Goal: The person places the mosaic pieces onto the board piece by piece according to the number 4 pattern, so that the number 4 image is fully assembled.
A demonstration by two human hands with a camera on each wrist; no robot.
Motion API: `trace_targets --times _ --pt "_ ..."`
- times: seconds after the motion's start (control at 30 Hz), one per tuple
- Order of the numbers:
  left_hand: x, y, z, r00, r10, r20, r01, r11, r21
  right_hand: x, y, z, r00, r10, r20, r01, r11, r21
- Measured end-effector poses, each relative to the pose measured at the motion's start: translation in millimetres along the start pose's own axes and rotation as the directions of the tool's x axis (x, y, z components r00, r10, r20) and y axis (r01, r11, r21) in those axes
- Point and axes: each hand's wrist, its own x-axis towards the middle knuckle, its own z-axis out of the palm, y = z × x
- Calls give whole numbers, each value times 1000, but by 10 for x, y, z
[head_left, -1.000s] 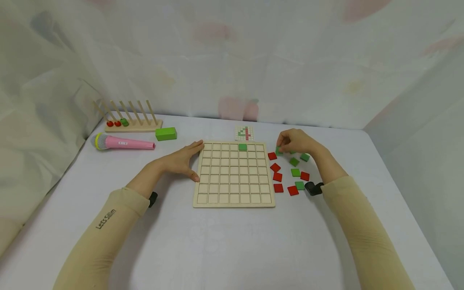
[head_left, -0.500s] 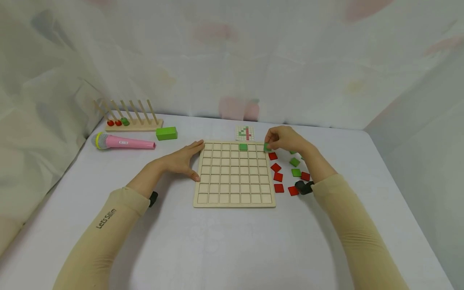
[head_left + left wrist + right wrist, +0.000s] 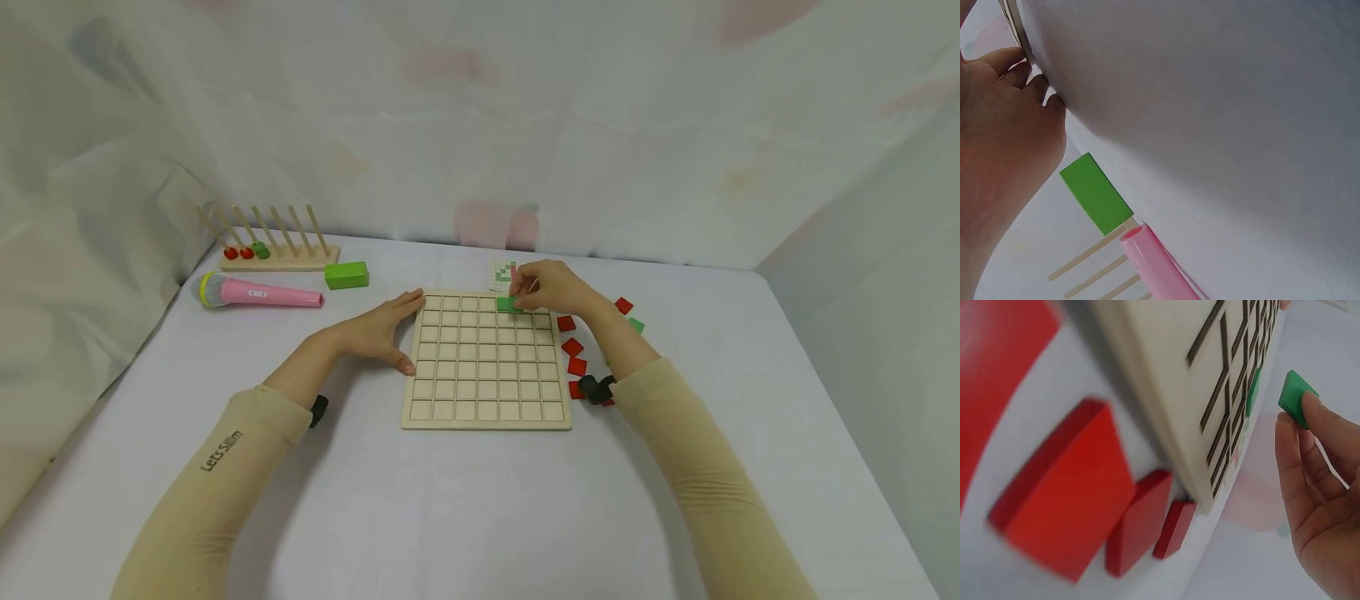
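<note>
A wooden grid board (image 3: 465,360) lies flat on the table, with one green tile (image 3: 1254,390) set in a square of its far row. My right hand (image 3: 553,287) pinches another green tile (image 3: 1296,397) between thumb and fingers, a little above the board's far row and just right of the placed tile. At the board's left side, my left hand (image 3: 381,332) rests with spread fingers, thumb and fingertips touching the edge. A small pattern card (image 3: 501,275) lies behind the board, its right part covered by my right hand.
Several loose red tiles (image 3: 573,347) lie right of the board, with green tiles (image 3: 636,325) partly hidden under the right forearm. At the back left are a pink toy microphone (image 3: 272,294), a green block (image 3: 347,275) and a peg rack (image 3: 279,262) with beads.
My right hand has carried the green tile leftward from the loose tiles, over the board's far right corner, to beside the placed green tile. My left hand has stayed at the board's edge.
</note>
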Motion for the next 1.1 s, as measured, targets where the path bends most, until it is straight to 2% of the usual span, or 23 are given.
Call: trace_targets --times 0.4,0.87,1.1 --pt "-14 22 -10 1000 7 2 -7 1000 -10 144 -144 156 999 -17 32 17 1000 6" --pt "-16 19 -9 1000 9 1 -9 1000 -18 227 -214 290 1000 6 24 -6 1000 5" --pt "-16 22 -12 1000 12 5 -12 1000 -28 253 -217 335 999 33 17 -33 999 -33"
